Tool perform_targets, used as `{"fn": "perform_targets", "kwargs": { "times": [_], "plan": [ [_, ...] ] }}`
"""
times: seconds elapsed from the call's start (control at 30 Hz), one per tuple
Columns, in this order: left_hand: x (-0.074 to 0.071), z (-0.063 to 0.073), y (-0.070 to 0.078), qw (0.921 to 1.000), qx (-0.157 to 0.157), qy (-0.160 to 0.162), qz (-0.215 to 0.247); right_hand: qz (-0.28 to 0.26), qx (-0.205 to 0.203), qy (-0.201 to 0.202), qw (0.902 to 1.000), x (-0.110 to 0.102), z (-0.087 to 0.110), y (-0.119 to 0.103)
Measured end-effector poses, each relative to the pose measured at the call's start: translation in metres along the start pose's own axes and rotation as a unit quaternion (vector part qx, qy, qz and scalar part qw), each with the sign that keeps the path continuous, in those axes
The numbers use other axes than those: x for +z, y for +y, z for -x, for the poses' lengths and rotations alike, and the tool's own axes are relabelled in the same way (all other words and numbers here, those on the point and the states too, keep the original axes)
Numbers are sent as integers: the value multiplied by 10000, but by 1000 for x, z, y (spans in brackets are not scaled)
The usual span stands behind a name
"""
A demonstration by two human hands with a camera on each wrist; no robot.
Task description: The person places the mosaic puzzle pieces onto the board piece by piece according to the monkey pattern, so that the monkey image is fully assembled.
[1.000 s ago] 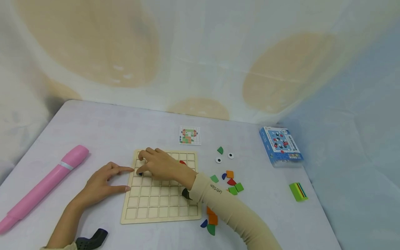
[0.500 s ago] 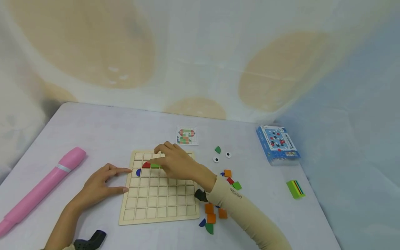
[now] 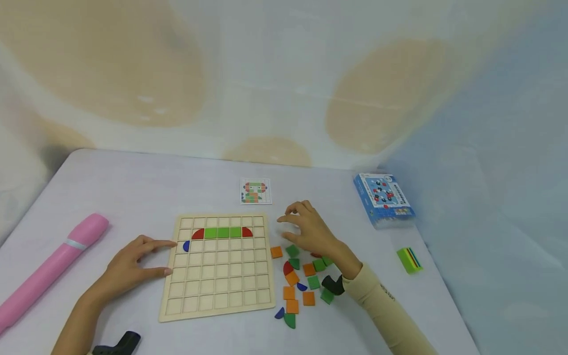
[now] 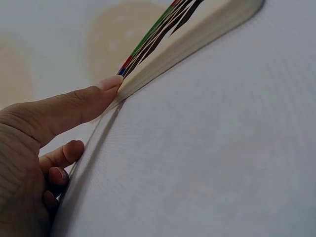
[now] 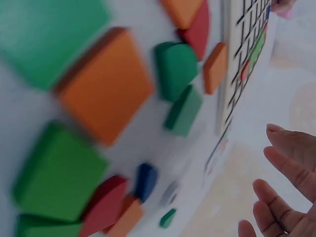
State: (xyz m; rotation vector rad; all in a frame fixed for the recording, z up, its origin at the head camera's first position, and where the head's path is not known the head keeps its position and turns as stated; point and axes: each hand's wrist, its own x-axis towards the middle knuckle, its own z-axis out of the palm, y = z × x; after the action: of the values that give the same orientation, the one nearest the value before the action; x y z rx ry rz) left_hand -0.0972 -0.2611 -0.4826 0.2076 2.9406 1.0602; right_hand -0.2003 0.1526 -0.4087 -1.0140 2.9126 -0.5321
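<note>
A wooden grid board (image 3: 222, 271) lies on the table. On it, a row of three green squares (image 3: 223, 232) runs between a red quarter-round piece (image 3: 198, 233) and a second red one (image 3: 247, 231). A blue half-round piece (image 3: 186, 246) sits one row below, at the left. My left hand (image 3: 126, 266) touches the board's left edge with extended index finger and thumb (image 4: 84, 103). Right of the board, my right hand (image 3: 312, 231) is held above the loose pieces. Its fingers (image 5: 286, 168) are apart with nothing between them.
Loose orange (image 3: 289, 293), green (image 3: 313, 282), red and blue pieces lie right of the board. Behind the board is a pattern card (image 3: 256, 191). A blue box (image 3: 383, 199) and a lime-green block (image 3: 409, 260) stand farther right; a pink tube (image 3: 57, 266) lies left.
My right hand has moved right, off the board to above the loose pieces, uncovering the coloured row. My left hand stays at the board's edge. The head view has shifted slightly.
</note>
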Motion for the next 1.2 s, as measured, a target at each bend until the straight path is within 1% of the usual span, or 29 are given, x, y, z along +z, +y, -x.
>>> {"fn": "perform_targets", "kwargs": {
  "times": [0.07,0.13,0.2,0.27,0.37,0.47,0.57,0.67,0.77,0.83,0.9,1.0,1.2],
  "plan": [
    [0,0,-1,10000,19,4,-25,-103,173,-63,9998,1,7,7],
    [0,1,-1,10000,16,10,-52,-193,262,-148,9994,4,12,11],
    [0,1,-2,10000,21,-6,-62,-259,242,-274,9990,8,16,12],
    [-1,3,-4,10000,1,20,-68,-258,109,-431,9987,13,16,9],
    [-2,4,-5,10000,30,40,-21,-31,-111,-663,9977,19,14,4],
    [-1,3,-4,10000,66,11,3,291,-209,-884,9954,25,11,0],
    [1,1,-3,10000,46,-9,3,468,-329,-1012,9932,28,10,-2],
    [1,0,-3,10000,4,-22,-14,615,-564,-953,9919,27,8,-4],
    [2,0,-3,10000,-15,-33,-13,988,-855,-699,9890,24,3,-7],
    [1,0,-3,10000,-23,-36,-16,1286,-1050,-478,9850,20,-2,-11],
    [1,0,-3,10000,-20,-29,-22,1454,-1190,-308,9817,16,-8,-17],
    [2,0,-4,10000,-32,-22,-39,1432,-1307,-272,9806,12,-18,-30],
    [3,-1,-6,10000,1,-35,12,1222,-1604,-193,9793,17,-42,-63]
  ]
}}
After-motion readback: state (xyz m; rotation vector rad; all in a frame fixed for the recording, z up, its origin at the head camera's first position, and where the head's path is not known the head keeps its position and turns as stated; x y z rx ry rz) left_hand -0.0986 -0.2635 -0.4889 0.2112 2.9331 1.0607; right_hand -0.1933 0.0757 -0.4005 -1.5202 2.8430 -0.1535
